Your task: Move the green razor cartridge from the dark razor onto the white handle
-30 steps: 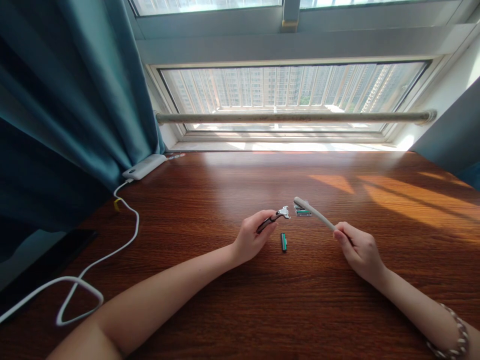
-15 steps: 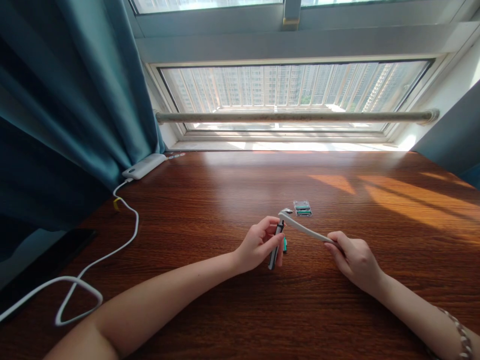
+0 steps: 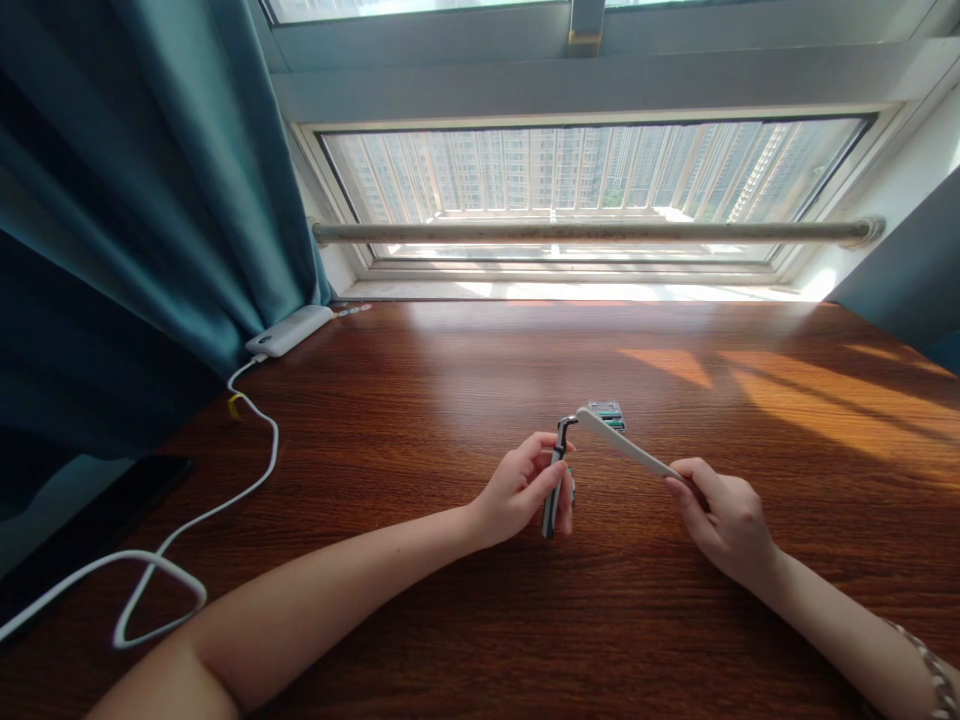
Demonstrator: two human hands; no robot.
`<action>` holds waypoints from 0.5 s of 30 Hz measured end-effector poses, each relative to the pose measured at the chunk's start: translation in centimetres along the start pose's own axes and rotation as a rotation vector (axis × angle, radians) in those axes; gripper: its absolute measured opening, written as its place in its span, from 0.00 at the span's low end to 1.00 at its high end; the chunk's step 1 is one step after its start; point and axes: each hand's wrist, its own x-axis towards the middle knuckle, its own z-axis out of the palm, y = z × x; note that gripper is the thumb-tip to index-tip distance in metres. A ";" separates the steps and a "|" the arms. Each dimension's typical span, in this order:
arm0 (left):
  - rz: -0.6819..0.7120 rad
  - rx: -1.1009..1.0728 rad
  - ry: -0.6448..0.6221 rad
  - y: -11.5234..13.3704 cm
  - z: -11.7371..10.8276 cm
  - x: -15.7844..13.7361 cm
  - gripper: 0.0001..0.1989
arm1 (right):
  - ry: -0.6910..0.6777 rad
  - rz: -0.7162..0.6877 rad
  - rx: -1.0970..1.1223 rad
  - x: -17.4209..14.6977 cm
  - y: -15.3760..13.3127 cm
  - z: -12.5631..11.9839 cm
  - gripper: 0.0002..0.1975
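A reddish-brown wood-grain table (image 3: 480, 620) fills the lower part of the view, sunlit in patches toward three o'clock as read from the middle of the view. At twelve stretches a window (image 3: 525, 180), with bars and tall buildings beyond its glass, while a blue-green curtain (image 3: 150, 160) hangs in folds at ten. A pale pipe (image 3: 600, 234) runs level across the front of the window. Between eight and nine lies a dark flat object (image 3: 97, 530), too dim to identify. A white cable (image 3: 277, 440) loops over the table at eight. The right hand (image 3: 727, 525), at four, is closed round one end of a light-coloured stick, and the left hand (image 3: 517, 490), at five, pinches a razor between thumb and fingers. At nine, next to the curtain, a white device (image 3: 296, 330) meets the cable's end. The stick (image 3: 626, 448) slants toward ten, its tip right by the razor's head; whether they touch cannot be told. The razor (image 3: 551, 508), between four and five, stands nearly upright, head toward twelve. A braided bracelet (image 3: 937, 670) circles the right arm far out at four. A clear case (image 3: 615, 410) with green strips lies between three and four, partly behind the stick. Smallest is a green-edged cartridge (image 3: 573, 485), mostly hidden behind the left hand's fingers.
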 end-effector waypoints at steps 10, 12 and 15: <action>-0.078 -0.103 -0.028 0.1 -0.1 0.2 0.13 | -0.078 0.006 0.049 0.0 -0.2 0.2 0.06; -0.097 -0.135 -0.044 0.1 -0.1 0.2 0.13 | -0.089 -0.011 0.041 0.0 -0.2 0.2 0.05; -0.115 -0.193 -0.063 0.0 -0.3 0.3 0.14 | -0.045 0.028 0.002 0.0 -0.2 0.1 0.05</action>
